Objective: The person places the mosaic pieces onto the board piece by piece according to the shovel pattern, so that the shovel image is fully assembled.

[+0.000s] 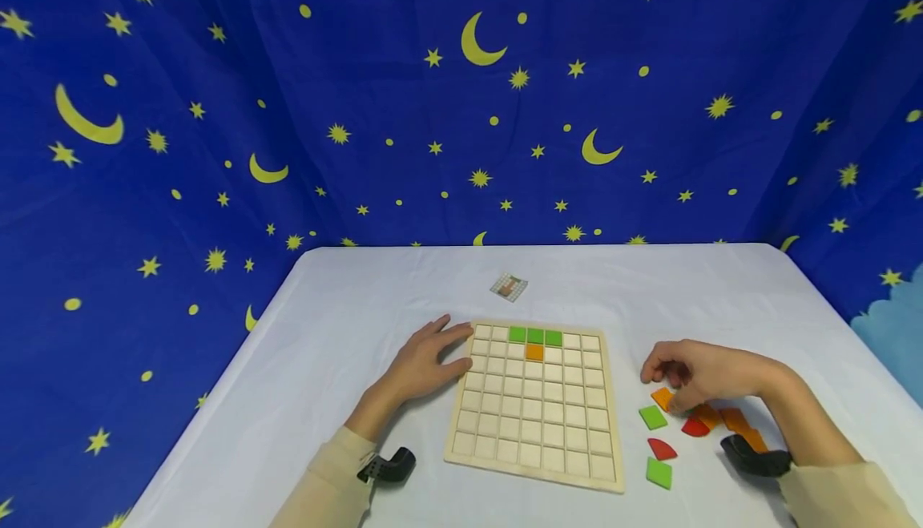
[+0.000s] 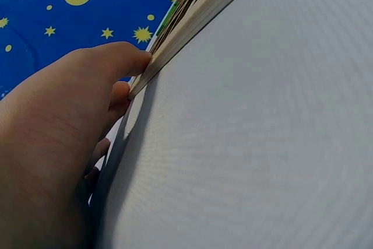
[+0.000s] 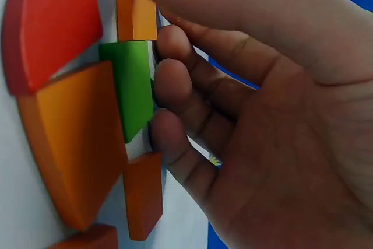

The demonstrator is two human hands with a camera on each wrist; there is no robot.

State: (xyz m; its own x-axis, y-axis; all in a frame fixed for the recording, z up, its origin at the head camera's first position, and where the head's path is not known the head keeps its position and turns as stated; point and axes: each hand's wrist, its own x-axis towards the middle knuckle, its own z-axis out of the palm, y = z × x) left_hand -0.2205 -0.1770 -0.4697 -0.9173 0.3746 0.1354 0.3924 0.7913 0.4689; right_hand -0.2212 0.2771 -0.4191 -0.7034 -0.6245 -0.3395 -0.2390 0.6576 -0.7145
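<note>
My left hand (image 1: 425, 360) rests at the left edge of a pale wooden grid board (image 1: 530, 404), fingers extended. In the left wrist view the thumb (image 2: 131, 59) touches the board's side. Three green square tiles (image 1: 535, 336) sit in its far row, with an orange square tile (image 1: 534, 352) just below the middle one. My right hand (image 1: 710, 372) is low over loose tiles at the right, fingers bent. Its thumb overlaps a loose orange tile (image 1: 661, 398), and the other fingertips come near a green tile (image 3: 131, 88) in the right wrist view.
Loose green squares (image 1: 652, 417), red quarter-round pieces (image 1: 661, 449) and several orange tiles (image 1: 735, 420) lie right of the board. A small pattern card (image 1: 509, 287) lies beyond it. The white-covered table (image 1: 360, 296) meets a blue star-and-moon curtain (image 1: 404, 95).
</note>
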